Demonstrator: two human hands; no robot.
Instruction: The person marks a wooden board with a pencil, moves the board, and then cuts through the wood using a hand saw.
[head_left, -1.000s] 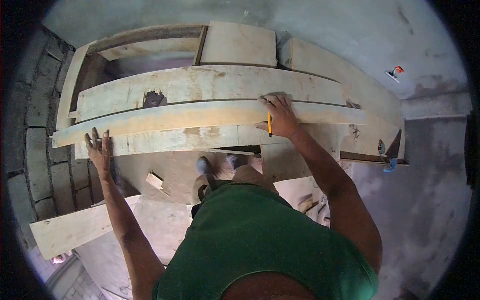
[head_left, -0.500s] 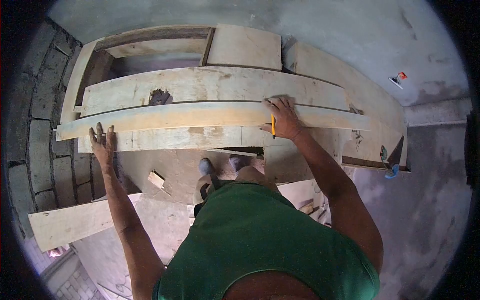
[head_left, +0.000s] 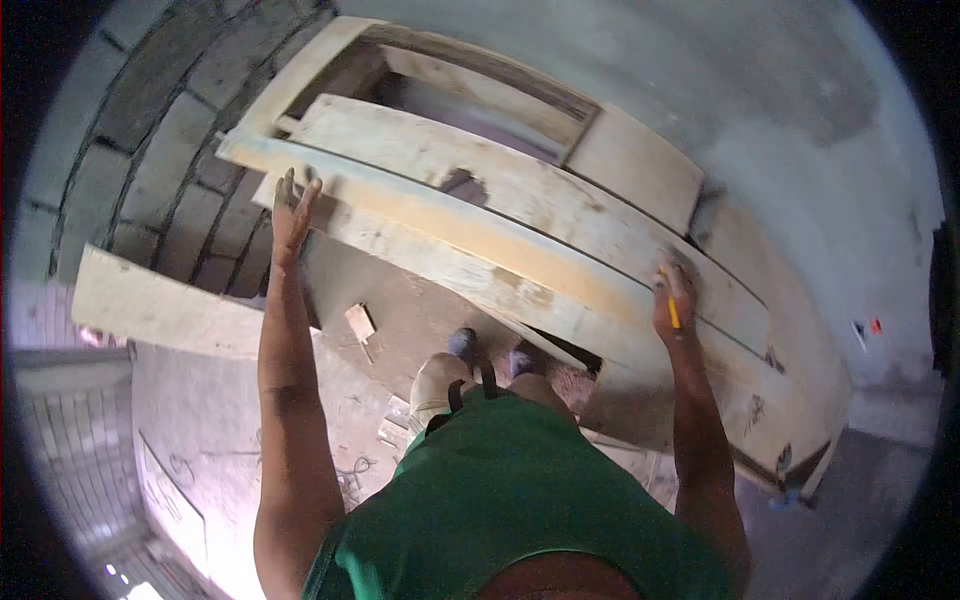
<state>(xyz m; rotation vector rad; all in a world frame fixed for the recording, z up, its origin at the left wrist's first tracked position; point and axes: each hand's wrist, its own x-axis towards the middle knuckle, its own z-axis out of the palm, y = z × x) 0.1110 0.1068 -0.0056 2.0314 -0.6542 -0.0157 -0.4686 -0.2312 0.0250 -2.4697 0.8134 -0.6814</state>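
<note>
A long narrow wooden board (head_left: 520, 240) lies slantwise over wider planks. My left hand (head_left: 293, 215) is at its near edge towards the left end, fingers stretched out and apart; whether the fingertips touch the wood is hard to tell. Farther right, my right hand (head_left: 676, 305) is closed round a yellow pencil (head_left: 674, 312) and lies over the board, its fingertips slightly blurred. Behind the narrow board is a plank (head_left: 390, 143) with a ragged dark hole, and another plank (head_left: 400, 248) shows along its near side.
A wooden frame (head_left: 310, 70) with an open recess stands against the grey wall. Block wall (head_left: 165, 215) rises at left, with a loose board (head_left: 170, 305) below it. Wood scraps (head_left: 359, 322) lie on the floor near my shoes (head_left: 462, 343). A blue-handled tool (head_left: 790, 497) is at the right corner.
The view has turned, so the boards now slope down to the right. My right hand has lifted its spread fingers from the board and closed round the pencil; my left stays near the left end.
</note>
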